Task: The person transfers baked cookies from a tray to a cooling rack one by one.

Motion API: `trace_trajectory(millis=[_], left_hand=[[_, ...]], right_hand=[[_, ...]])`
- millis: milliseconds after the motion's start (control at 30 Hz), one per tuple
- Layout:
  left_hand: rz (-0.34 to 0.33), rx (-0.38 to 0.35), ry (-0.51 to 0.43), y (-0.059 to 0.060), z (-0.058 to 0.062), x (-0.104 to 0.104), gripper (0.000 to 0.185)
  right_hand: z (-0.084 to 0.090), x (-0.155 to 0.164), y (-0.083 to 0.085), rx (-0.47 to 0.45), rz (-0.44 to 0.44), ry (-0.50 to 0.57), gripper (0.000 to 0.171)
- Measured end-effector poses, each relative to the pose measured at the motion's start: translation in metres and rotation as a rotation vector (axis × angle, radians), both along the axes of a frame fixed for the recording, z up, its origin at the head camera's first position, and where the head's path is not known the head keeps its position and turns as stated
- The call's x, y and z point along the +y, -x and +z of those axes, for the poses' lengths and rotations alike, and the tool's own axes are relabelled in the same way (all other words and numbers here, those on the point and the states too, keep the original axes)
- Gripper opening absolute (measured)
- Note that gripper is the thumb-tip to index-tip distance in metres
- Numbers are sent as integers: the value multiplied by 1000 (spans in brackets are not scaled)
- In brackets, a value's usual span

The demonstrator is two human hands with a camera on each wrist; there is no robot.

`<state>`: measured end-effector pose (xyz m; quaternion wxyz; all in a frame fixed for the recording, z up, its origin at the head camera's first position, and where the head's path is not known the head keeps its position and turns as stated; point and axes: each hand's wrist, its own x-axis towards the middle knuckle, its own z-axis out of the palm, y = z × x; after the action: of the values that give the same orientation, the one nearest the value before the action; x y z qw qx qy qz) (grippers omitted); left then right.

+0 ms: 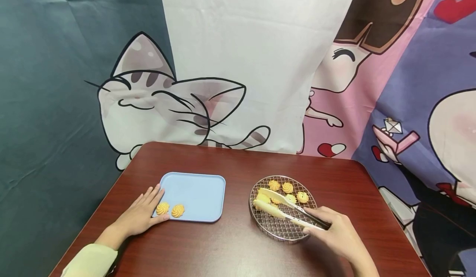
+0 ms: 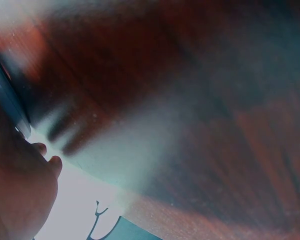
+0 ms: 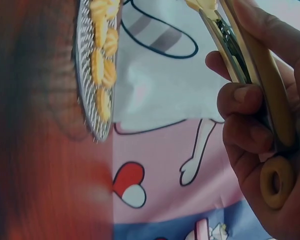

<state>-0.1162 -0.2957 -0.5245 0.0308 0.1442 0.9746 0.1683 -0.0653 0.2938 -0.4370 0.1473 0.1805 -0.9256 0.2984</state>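
A light blue tray [image 1: 201, 194] lies on the left side of the table, with two swirled yellow cookies [image 1: 177, 211] near its front left corner. My left hand [image 1: 143, 213] rests at the tray's left edge, fingers extended along the rim. In my right hand [image 1: 336, 229] I grip a pair of tongs [image 1: 271, 209] with pale yellow tips, spread apart above a round wire rack [image 1: 279, 227]. Several cookies [image 1: 287, 187] sit toward the rack's far side, some partly hidden under the tips. The right wrist view shows fingers curled round the tongs' handle [image 3: 262, 75], its end ring near the palm.
The dark red wooden table [image 1: 230, 244] carries both the tray and the rack. Behind its far edge hangs a cloth backdrop [image 1: 238, 41] with cartoon figures. The left wrist view shows mostly blurred tabletop [image 2: 200, 150].
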Motion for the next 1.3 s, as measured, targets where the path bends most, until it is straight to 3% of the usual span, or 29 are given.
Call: trace_trajectory(millis=[433,733,967,1167,1300], left_hand=[[-2,-3,14,0,2,2,99],[-3,5,17,0,3,2,99],[-1,13,9,-1,4,4,98],[4,-14,10,1,2,2,100],[6,-14,7,1,1,2,100]], right_hand=[[1,29,-20,-35,-82,-25,50],[5,42,-28,-216,-188,-47,49],[-8,48,-28,-236,-186,-57,44],[-19,51,-28,-312,-229,-96,46],[-24,53,-26,-294,-225,-109,47]])
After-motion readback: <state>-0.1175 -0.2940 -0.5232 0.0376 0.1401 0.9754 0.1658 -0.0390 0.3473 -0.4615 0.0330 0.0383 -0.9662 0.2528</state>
